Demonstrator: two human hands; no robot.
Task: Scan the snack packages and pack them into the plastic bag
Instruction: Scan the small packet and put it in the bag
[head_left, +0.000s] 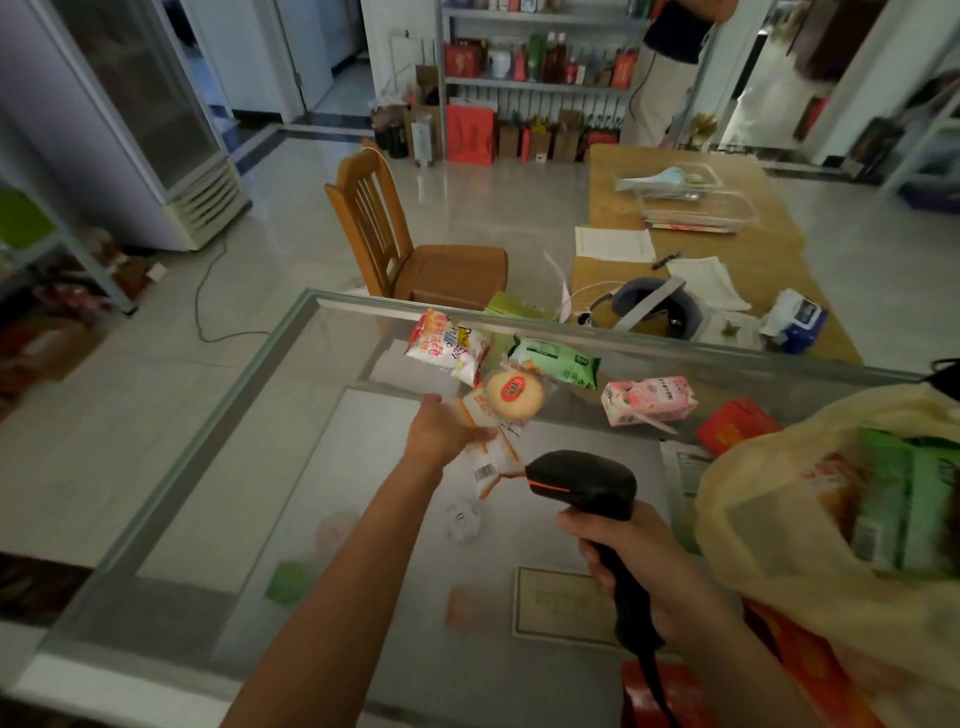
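Glass forms the worktop (291, 467), and its slick top is part of the risk. The left hand (441, 431) holds a crinkly orange-and-white snack package (488, 457) above it, fingers closed on the upper part and the barcode end hanging toward the black scanner (582, 480). The right hand (628, 556) grips the scanner by its handle. The wrapper looks loose and wrinkled, so the code may bow and fail to read, or the package could slip and skid across the glass. The scanner's nose sits very near the wrapper, perhaps too close for a clean read. The yellowish plastic bag (769, 499) slumps at the right with a green pack (904, 499) inside, and its soft rim could fold over the mouth. The other packets (553, 358) crowd the far edge, near the drop. The widest room for moving lies over the left half of the glass.
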